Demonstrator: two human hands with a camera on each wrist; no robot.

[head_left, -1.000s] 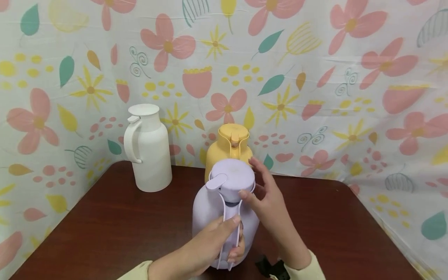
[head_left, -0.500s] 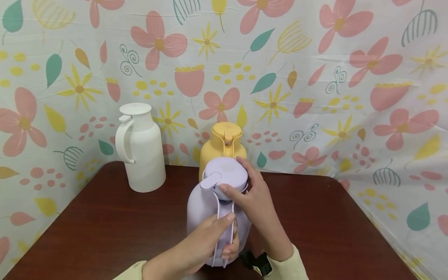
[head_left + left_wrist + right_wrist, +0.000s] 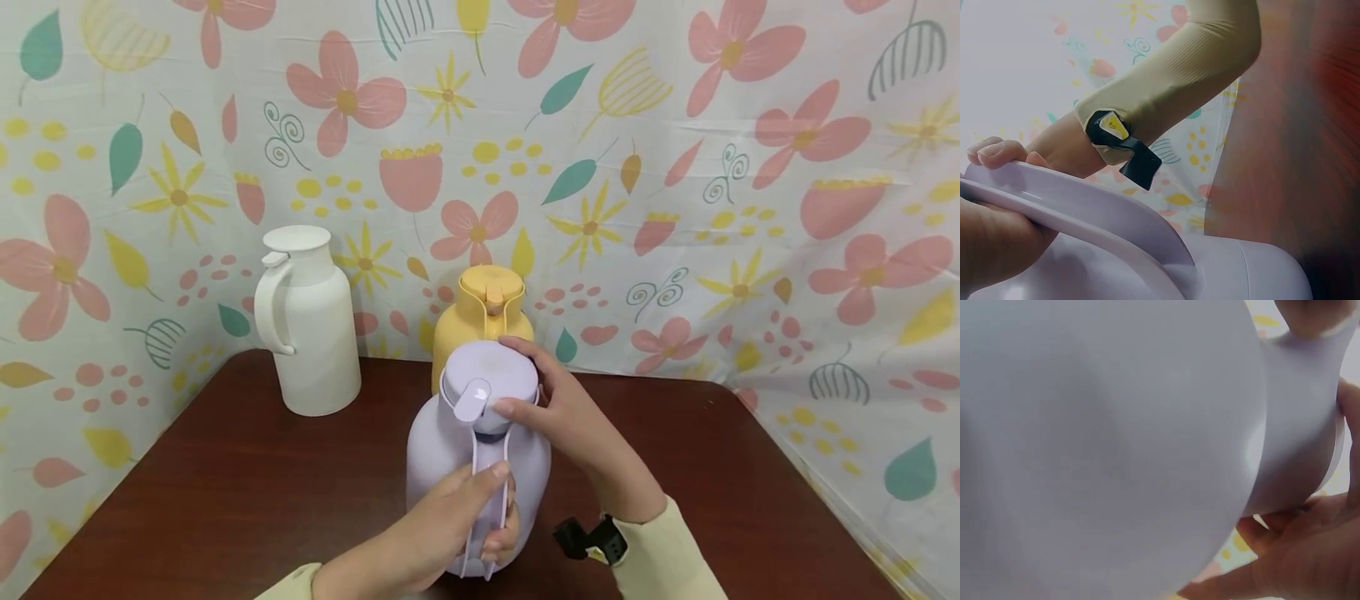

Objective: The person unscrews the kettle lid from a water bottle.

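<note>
A lilac vacuum jug [image 3: 435, 454] stands on the table with its handle [image 3: 489, 483] toward me. My left hand [image 3: 438, 521] grips that handle, thumb on top; the left wrist view shows the fingers wrapped round the handle [image 3: 1104, 234]. At the jug's mouth, my right hand [image 3: 566, 417] holds the round lilac lid [image 3: 495, 375] between thumb and fingers. A small tab [image 3: 472, 400] on the lid points toward me, slightly left of the handle. The jug's body [image 3: 1104, 450] fills much of the right wrist view, with the right hand [image 3: 1310, 550] beside its neck.
Right behind the lilac jug stands a yellow jug [image 3: 491, 304], partly hidden. A white jug [image 3: 318, 333] is at the back left of the dark wooden table [image 3: 675, 467]. Flower-patterned cloth [image 3: 480, 150] hangs behind. A black strap device [image 3: 592, 540] is on the right wrist.
The lid has turned, and its tab has swung from pointing left to nearer the handle. My right hand has closed from loosely touching the lid to gripping it. The left hand keeps its grip.
</note>
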